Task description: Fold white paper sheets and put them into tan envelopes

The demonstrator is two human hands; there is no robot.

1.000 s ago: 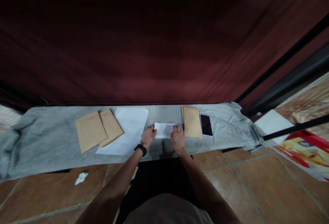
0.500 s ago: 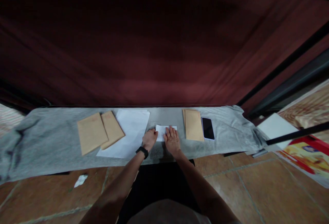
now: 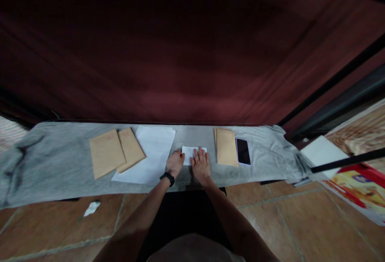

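Observation:
A small folded white paper lies on the grey cloth in front of me. My left hand, with a black band on its wrist, is closed at the paper's left edge, thumb and curled fingers against it. Flat on the paper's right part rests my right hand, its fingers slightly spread. Left of my hands are larger white sheets, partly covered by a brown envelope. Another brown envelope overlaps that one. To the right, brown envelopes form a small stack beside a dark-screened phone.
The grey cloth covers a long narrow surface against a dark red panel. Black bars, a white board and a red and yellow printed box stand at the right. A crumpled white scrap lies on the tiled floor.
The fingers of my right hand are spread a little wider on the paper. My left hand stays at the paper's left edge. The camera view has shifted slightly.

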